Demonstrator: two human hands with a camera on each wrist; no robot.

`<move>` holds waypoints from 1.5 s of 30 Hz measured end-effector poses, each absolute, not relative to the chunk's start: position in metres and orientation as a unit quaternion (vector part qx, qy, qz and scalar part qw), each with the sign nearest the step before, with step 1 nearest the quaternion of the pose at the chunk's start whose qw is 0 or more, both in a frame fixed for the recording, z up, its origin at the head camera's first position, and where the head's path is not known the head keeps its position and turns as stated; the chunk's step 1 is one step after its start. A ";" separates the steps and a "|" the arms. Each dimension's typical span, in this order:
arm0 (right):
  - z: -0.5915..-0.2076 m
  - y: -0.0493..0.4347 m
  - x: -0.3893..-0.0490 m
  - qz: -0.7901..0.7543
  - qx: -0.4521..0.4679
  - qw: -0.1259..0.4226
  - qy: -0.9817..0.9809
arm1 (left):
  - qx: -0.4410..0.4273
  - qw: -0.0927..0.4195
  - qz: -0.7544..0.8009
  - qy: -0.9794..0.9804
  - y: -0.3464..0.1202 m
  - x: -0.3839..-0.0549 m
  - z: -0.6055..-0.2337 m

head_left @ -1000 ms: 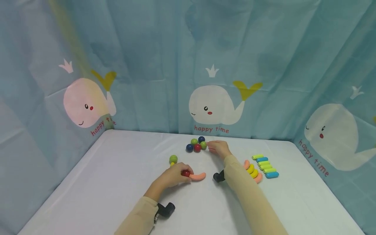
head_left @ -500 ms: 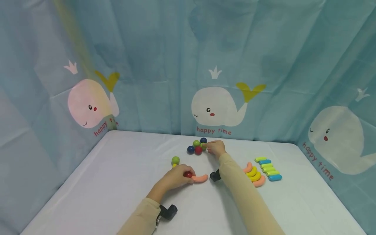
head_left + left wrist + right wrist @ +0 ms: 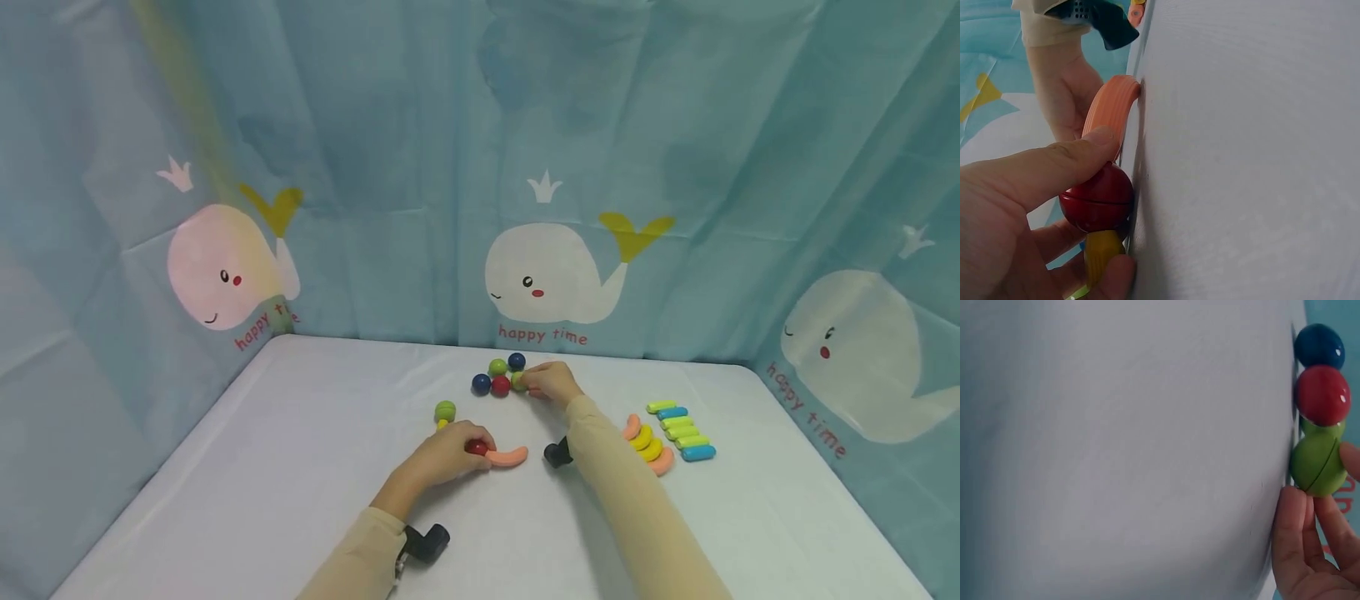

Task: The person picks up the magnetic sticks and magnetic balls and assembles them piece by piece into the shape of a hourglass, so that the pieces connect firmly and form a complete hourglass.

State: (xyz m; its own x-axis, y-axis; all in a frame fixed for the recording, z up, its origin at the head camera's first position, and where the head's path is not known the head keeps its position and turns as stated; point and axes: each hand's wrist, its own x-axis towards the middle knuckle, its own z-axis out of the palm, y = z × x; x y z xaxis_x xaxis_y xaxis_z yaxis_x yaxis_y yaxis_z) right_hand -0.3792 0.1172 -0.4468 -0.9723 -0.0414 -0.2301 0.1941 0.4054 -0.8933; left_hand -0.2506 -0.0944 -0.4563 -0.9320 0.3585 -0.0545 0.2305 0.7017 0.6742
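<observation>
My left hand [image 3: 450, 450] holds a row of joined toy pieces low over the white table. In the left wrist view its thumb lies on a salmon-pink curved piece [image 3: 1110, 106], where that meets a grooved red ball [image 3: 1096, 201]; a yellow piece [image 3: 1102, 250] follows, with fingers around it. A green ball [image 3: 446, 411] shows beyond this hand, at the yellow piece's far end. Farther back, my right hand [image 3: 552, 382] pinches a grooved green ball [image 3: 1319, 464] at the right side of a ball cluster. A red ball [image 3: 1322, 395] and a blue ball [image 3: 1319, 345] sit beside it.
Right of my right forearm lie salmon and yellow curved pieces [image 3: 647, 444], then a row of lime and blue short sticks [image 3: 681, 429]. Another green ball [image 3: 498, 367] and a dark blue ball [image 3: 517, 361] lie behind the cluster. A whale-print curtain [image 3: 405, 208] surrounds the table.
My right hand has moved left to the green ball and taken it between its fingers; the ball has shifted slightly toward me. My left hand keeps its hold, nearly still.
</observation>
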 end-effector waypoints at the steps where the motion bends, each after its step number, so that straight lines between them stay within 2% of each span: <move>1: -0.447 0.121 -0.377 -0.539 0.037 0.114 0.834 | 0.161 0.091 0.351 0.918 -0.094 -0.251 -0.457; 5: -0.448 0.137 -0.364 -0.554 -0.006 0.153 0.819 | 0.162 0.090 0.352 0.917 -0.094 -0.250 -0.456; 13: -0.448 0.171 -0.332 -0.633 -0.036 0.253 0.731 | 0.161 0.090 0.351 0.918 -0.095 -0.252 -0.457; 17: -0.449 0.179 -0.320 -0.653 -0.044 0.281 0.702 | 0.161 0.086 0.366 0.913 -0.098 -0.253 -0.457; 22: -0.450 0.179 -0.314 -0.666 -0.029 0.300 0.683 | 0.159 0.083 0.396 0.901 -0.102 -0.253 -0.455; 33: -0.450 0.179 -0.310 -0.660 -0.068 0.328 0.673 | 0.168 0.086 0.419 0.888 -0.099 -0.254 -0.453; 45: -0.449 0.178 -0.310 -0.647 -0.074 0.336 0.680 | 0.178 0.086 0.411 0.890 -0.099 -0.255 -0.454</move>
